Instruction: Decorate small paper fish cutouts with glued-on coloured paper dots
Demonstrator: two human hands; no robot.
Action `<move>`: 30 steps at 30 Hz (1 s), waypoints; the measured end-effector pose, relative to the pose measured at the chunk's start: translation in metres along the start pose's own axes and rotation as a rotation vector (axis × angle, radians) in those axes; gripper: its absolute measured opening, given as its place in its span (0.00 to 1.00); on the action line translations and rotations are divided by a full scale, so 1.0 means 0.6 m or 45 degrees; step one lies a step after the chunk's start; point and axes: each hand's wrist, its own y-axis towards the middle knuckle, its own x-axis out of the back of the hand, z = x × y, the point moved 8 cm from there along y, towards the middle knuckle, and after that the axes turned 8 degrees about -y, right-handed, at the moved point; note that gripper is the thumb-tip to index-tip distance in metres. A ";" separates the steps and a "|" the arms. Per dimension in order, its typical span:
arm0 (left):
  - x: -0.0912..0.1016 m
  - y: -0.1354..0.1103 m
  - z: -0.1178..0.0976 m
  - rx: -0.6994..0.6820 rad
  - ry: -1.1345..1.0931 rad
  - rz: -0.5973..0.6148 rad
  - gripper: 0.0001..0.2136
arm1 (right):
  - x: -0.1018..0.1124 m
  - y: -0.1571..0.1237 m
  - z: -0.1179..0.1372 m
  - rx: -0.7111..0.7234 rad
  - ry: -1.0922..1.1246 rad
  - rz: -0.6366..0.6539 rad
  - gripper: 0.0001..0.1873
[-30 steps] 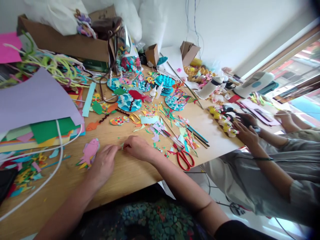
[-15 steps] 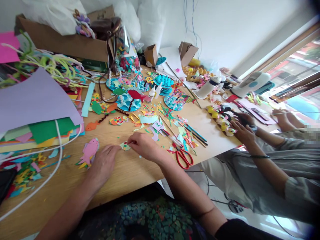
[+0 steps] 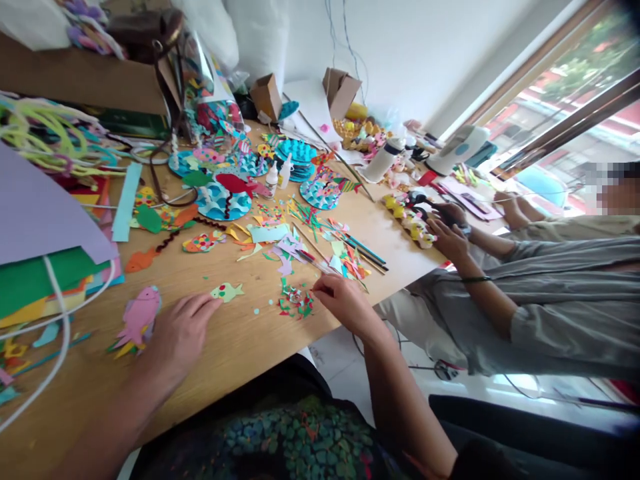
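My left hand [image 3: 183, 330] lies low on the table, its stretched fingertips touching the head end of a small light green paper fish [image 3: 229, 291] with red and green dots. The fish lies flat. To the right, my right hand [image 3: 345, 303] is closed, thumb and fingertips together; what they hold, if anything, is hidden. Beside its fingertips lies a heap of tiny red and green paper snippets [image 3: 296, 300]. The red scissor handles seen earlier are hidden at my right hand. A pink paper fish [image 3: 140, 313] rests left of my left hand.
Coloured paper sheets [image 3: 45, 207] and a white cable [image 3: 63, 327] lie at left. Behind are blue wave-patterned discs [image 3: 225, 201], glue bottles [image 3: 271, 181], paper scraps [image 3: 270, 231] and pencils [image 3: 367, 253]. At right, a co-worker's hands [image 3: 453, 237] are at yellow figures [image 3: 417, 230].
My right hand has left the green fish and moved right, beyond the snippets, uncovering both. My left hand stays at the fish. The view has turned right.
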 end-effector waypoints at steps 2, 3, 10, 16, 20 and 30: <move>0.014 0.000 -0.003 0.009 -0.030 -0.067 0.17 | -0.008 -0.011 0.005 0.028 0.009 0.034 0.08; 0.022 0.001 -0.006 0.015 -0.051 -0.113 0.16 | -0.012 -0.015 0.009 0.052 0.012 0.052 0.08; 0.064 0.015 -0.045 -0.034 -0.184 -0.295 0.08 | -0.062 -0.008 0.077 0.302 0.022 0.175 0.08; 0.076 0.017 -0.049 -0.027 -0.134 -0.324 0.08 | -0.088 0.026 0.113 0.316 -0.233 0.261 0.10; 0.078 0.008 -0.049 -0.024 -0.069 -0.299 0.08 | -0.089 0.034 0.122 0.326 -0.370 0.284 0.10; 0.081 0.011 -0.035 0.158 -0.158 -0.247 0.08 | -0.092 0.043 0.126 0.357 -0.396 0.303 0.09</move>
